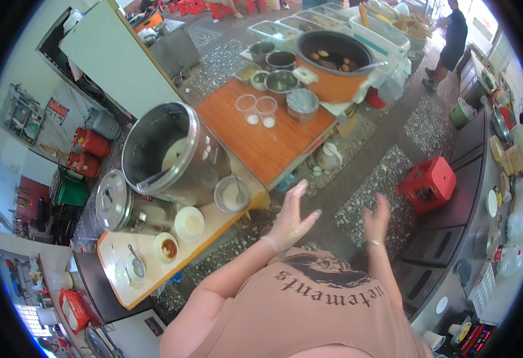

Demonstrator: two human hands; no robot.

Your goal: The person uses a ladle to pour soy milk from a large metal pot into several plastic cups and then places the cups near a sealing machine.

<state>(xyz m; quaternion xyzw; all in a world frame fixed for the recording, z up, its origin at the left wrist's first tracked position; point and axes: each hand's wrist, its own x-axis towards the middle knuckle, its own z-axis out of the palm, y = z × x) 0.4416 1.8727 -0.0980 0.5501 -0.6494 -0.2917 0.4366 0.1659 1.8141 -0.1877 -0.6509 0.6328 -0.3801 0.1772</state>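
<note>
My left hand [293, 220], in what looks like a thin clear glove, is raised over the floor with thumb and fingers apart. It holds nothing and is nearest the corner of the brown tabletop [261, 145]. My right hand [377, 220] is slightly blurred, also free of any object, fingers apart, left of a red plastic stool [438, 181]. On the pale counter [214, 232] to my left are a tub of white granules [231, 193] with a spoon, a white bowl [190, 223] and a bowl of reddish-brown sauce [168, 248]. Two clear plastic cups [266, 106] stand on the brown tabletop.
A tall steel pot [205, 168] and a lidded steel canister [147, 217] crowd the left counter. Ahead sits a large orange pot [333, 87] with eggs in dark liquid. A steel counter [462, 210] lines my right. Another person [451, 40] stands far up the aisle.
</note>
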